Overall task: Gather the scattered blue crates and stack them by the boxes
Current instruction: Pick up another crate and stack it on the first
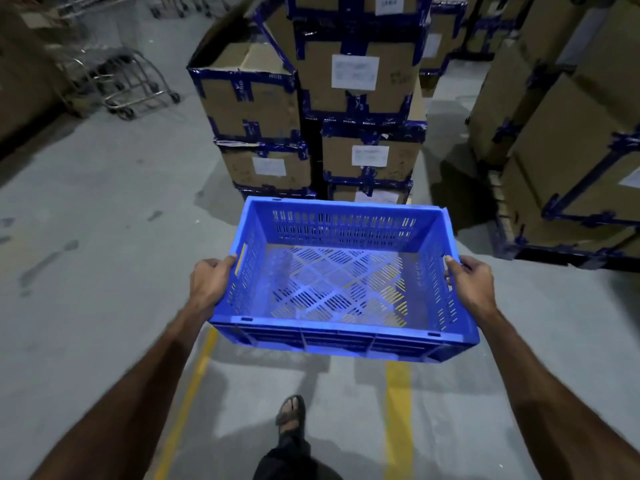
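Left hand (210,283) grips the left short wall of a blue perforated plastic crate (341,337), thumb hooked over the rim, fingers underneath and out of sight. Right hand (471,285) grips the opposite short wall the same way, thumb on the rim. Both arms extended forward. Crate is held level in the air above the grey concrete floor (104,258), open side up, nothing inside; floor and yellow painted floor lines (398,410) show through its slotted base. One sandalled foot (290,412) below the crate. Just beyond the crate's far wall, stacked brown cardboard boxes bound with blue tape (353,98), white labels on their faces. More taped cardboard boxes on a pallet (568,168) at right. Metal shopping trolleys (135,81) far left.
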Demonstrator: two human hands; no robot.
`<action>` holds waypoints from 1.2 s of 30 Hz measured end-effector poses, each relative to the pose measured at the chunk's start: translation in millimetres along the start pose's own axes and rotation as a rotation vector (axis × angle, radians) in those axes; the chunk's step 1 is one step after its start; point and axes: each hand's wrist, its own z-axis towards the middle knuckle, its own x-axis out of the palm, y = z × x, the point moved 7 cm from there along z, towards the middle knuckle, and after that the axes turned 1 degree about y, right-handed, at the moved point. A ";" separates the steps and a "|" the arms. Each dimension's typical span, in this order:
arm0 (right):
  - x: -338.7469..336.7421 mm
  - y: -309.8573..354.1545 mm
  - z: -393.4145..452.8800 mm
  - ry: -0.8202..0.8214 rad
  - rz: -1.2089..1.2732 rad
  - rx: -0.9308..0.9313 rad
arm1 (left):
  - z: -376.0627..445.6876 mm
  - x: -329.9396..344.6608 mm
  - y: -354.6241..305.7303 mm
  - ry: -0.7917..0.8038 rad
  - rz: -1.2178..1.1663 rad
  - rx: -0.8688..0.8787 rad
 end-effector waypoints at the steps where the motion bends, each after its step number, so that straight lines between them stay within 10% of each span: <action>1: 10.3 2.3 6.6 -0.010 -0.003 0.012 | 16.6 2.2 -3.3 0.011 0.007 0.005; 17: 123.0 8.8 126.9 -0.081 -0.061 0.056 | 218.3 80.8 -24.4 0.101 0.080 0.027; 36: 262.5 -135.1 304.3 -0.043 -0.034 -0.010 | 372.7 243.6 74.9 0.069 0.080 0.019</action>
